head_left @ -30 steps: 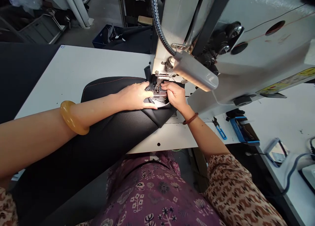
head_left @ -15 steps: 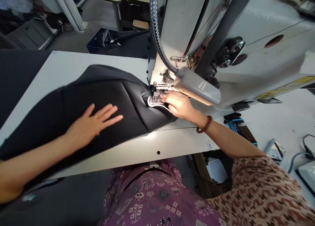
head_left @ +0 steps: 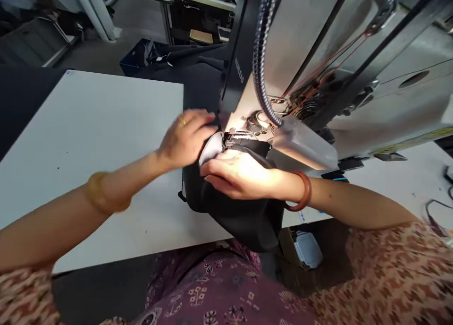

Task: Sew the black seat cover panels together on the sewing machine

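Observation:
A black leather-like fabric piece (head_left: 244, 216) lies bunched under the sewing machine (head_left: 244, 93), its lower part hanging over the table's front edge. A curved, pale grey lining edge (head_left: 211, 150) shows beside the lit presser foot (head_left: 230, 141). My right hand (head_left: 244, 174) is closed, pinching the fabric just in front of the foot; its fingertips are partly hidden. Left of the foot, my left hand (head_left: 189, 138) is slightly blurred, with bent fingers apart, over the black fabric and close to the pale edge.
The white tabletop (head_left: 123, 126) stretches to the left. A lamp (head_left: 304, 145) on a flexible metal neck hangs over my right hand. Behind the table is a blue bin (head_left: 132, 60) with dark scraps. Below the right side stands a cardboard box (head_left: 292, 249) with a pale plastic container.
The black piece, spread flat to the left before, is now turned and gathered by the foot. My left hand has moved right to the foot; my right hand has shifted slightly nearer me.

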`<state>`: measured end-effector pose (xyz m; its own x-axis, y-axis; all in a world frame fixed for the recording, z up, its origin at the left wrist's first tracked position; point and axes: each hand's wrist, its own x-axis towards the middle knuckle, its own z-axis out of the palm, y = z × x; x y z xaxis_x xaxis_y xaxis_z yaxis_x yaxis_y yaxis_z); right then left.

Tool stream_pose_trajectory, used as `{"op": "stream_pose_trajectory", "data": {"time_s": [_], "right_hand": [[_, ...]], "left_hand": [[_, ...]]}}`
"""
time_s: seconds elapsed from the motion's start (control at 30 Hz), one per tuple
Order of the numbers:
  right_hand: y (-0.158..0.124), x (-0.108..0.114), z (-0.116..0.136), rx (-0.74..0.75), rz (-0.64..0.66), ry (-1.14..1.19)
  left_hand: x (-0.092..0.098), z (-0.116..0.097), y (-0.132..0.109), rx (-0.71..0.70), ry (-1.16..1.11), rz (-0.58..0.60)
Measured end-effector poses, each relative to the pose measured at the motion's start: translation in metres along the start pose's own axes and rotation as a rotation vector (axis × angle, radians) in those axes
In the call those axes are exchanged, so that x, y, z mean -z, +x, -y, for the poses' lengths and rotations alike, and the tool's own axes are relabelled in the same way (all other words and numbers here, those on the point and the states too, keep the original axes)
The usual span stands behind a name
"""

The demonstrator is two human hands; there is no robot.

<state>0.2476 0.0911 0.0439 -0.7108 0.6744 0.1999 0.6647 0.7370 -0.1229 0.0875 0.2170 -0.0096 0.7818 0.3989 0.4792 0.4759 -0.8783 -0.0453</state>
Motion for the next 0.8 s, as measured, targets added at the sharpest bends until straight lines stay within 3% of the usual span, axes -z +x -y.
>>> {"op": "stream_pose_trajectory", "data": {"time_s": [0.03,0.13,0.23,0.37,0.43,0.53,0.6,0.7,0.8], "right_hand": [[0.000,0.000,-0.003,0.013,-0.028,0.015],[-0.008,-0.005,-0.011,0.085,-0.110,0.041],[-0.013,-0.012,-0.016,0.082,-0.104,0.044],[-0.007,-0.021,-0.016,-0.075,0.061,-0.141],[-0.002,-0.027,-0.015,-0.159,0.070,-0.252],[-0.003,-0.034,-0.019,-0.295,-0.077,-0.331],[-0.012,-0.037,-0.024,-0.341,-0.187,-0.360],[-0.036,-0.039,-0.029,-0.369,-0.306,-0.354],[-0.058,-0.042,-0.025,-0.367,-0.312,-0.327]], "left_hand": [[0.010,-0.015,-0.014,-0.123,-0.033,0.026],[0.030,-0.048,-0.040,-0.368,-0.082,0.255],[0.033,-0.056,-0.041,-0.463,-0.104,0.430],[0.045,-0.035,-0.027,-0.376,0.095,0.553],[0.059,-0.018,-0.015,-0.322,0.271,0.593],[0.072,0.001,0.013,-0.233,0.399,0.559],[0.068,0.003,0.034,-0.183,0.358,0.524],[0.055,-0.008,0.056,-0.165,0.282,0.510],[0.050,-0.022,0.054,-0.221,0.286,0.507]]}}
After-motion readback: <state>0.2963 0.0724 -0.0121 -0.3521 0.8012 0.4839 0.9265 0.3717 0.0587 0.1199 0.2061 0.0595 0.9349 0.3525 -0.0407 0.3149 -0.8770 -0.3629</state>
